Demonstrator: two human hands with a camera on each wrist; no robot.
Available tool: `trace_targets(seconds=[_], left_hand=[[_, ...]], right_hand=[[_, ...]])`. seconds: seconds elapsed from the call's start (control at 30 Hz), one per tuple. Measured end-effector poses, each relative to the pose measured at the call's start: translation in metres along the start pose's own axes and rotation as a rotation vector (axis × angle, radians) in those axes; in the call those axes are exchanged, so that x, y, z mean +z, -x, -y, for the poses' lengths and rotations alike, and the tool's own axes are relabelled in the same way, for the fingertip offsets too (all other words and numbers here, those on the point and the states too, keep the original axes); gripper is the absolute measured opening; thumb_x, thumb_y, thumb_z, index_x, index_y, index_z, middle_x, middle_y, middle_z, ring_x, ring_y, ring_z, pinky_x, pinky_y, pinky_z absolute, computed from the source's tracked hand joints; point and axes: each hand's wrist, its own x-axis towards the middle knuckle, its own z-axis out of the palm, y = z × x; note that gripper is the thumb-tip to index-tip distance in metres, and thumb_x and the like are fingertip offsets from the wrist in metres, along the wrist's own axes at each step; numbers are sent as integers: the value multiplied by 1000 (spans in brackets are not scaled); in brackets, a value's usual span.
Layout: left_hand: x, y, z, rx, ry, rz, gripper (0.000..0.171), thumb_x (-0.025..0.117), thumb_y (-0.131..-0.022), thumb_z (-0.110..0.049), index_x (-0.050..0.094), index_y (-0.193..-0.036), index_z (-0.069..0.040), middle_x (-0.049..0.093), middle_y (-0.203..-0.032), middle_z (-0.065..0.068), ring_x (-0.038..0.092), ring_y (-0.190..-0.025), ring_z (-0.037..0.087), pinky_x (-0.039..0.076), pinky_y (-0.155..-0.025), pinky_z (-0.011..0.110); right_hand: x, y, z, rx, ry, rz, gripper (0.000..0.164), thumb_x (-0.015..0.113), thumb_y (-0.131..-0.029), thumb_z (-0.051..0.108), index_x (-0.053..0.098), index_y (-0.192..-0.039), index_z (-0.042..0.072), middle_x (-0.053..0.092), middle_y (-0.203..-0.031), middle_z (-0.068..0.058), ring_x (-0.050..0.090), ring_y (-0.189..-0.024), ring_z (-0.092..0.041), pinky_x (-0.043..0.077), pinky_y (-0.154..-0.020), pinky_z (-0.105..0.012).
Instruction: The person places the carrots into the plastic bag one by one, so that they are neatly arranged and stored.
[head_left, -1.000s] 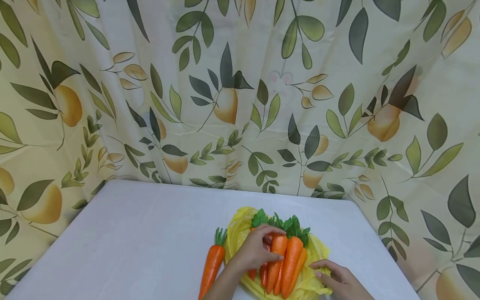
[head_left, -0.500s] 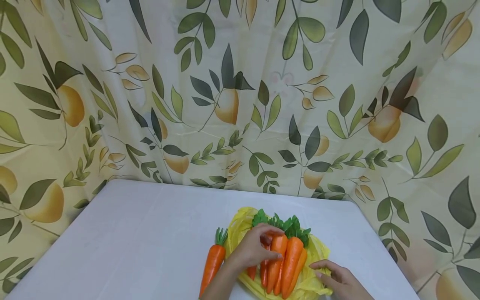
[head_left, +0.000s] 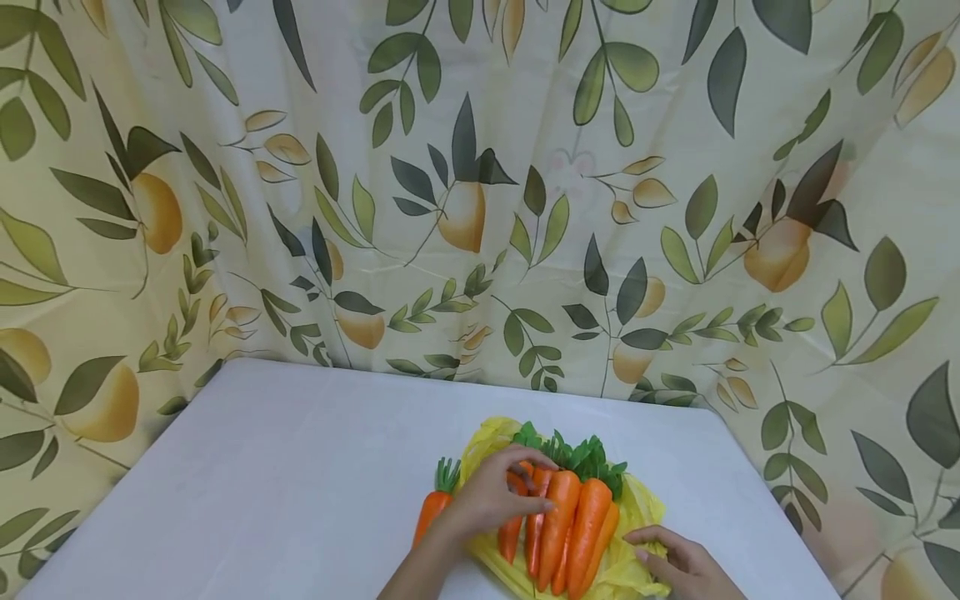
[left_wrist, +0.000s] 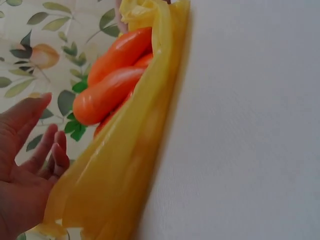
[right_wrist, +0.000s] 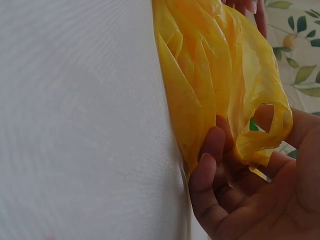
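Several orange carrots (head_left: 561,517) with green leafy tops (head_left: 585,457) lie side by side on a yellow plastic bag (head_left: 637,500). Over the left part of the bunch is my left hand (head_left: 491,493), its thumb and fingers spread apart with nothing gripped. The left wrist view shows that hand (left_wrist: 30,165) beside the bag's edge, a gap between it and the carrots (left_wrist: 107,95). My right hand (head_left: 678,558) holds the bag's right edge; in the right wrist view its curled fingers (right_wrist: 205,185) are around the crumpled bag (right_wrist: 200,65).
Left of the bag, a single carrot (head_left: 431,512) with a short green top lies on the white table (head_left: 300,483), partly hidden by my left forearm. Behind the table hangs a curtain (head_left: 480,208) printed with leaves and fruit.
My left thumb and fingers have come away from a carrot and shifted left, showing more of the carrots beneath. The right hand stays at the bag's edge. The head view has shifted slightly.
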Motion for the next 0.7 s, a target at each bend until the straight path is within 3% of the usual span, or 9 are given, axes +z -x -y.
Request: trace_targets(seconds=[0.2, 0.33, 0.5, 0.7], left_hand=[[-18, 11, 8, 64, 55, -4, 32, 84, -87, -8, 75, -117, -12, 67, -117, 8, 60, -87, 17, 48, -66, 23], [-31, 17, 14, 100, 105, 39, 31, 82, -89, -7, 73, -119, -9, 67, -119, 15, 62, -90, 18, 48, -68, 23], [-43, 25, 18, 88, 91, 113, 28, 81, -90, -8, 73, -117, -13, 69, -117, 9, 63, -95, 16, 49, -72, 24], [-56, 35, 23, 75, 125, 142, 29, 79, -90, -3, 72, -117, -10, 68, -118, 14, 61, -93, 15, 49, -72, 22]], right_hand=[[0, -1, -1, -2, 5, -10, 41, 56, -108, 20, 53, -134, -11, 67, -109, -12, 69, -88, -32, 60, -76, -37], [-1, -1, 1, -15, 19, -1, 42, 56, -108, 20, 52, -134, -13, 68, -107, -13, 69, -87, -32, 60, -75, -37], [0, -2, 1, -12, 60, -19, 46, 58, -107, 22, 51, -133, -15, 66, -107, -12, 68, -85, -30, 59, -74, -34], [0, -5, 1, -11, 97, -26, 43, 56, -108, 19, 51, -133, -15, 64, -105, -10, 67, -83, -28, 58, -72, -32]])
